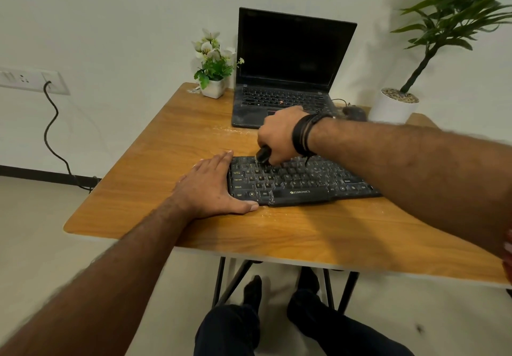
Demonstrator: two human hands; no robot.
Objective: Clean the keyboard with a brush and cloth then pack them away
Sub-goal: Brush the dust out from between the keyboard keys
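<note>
The keyboard (299,182) lies across the middle of the desk (171,145), and the left hand (210,186) lies flat with straight fingers against the keyboard's left edge, thumb along its front corner. The right hand (279,133) curls round the black brush (263,155), tip down on the keyboard's upper-left keys. Bare wood runs left of the keyboard and before it to the desk's front edge, while a laptop (288,72) sits just behind.

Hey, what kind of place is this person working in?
Probably a home office or small study corner. A wooden desk stands against a plain wall and holds an open laptop, an external keyboard and a small potted flower, with a wall socket beside it.
</note>
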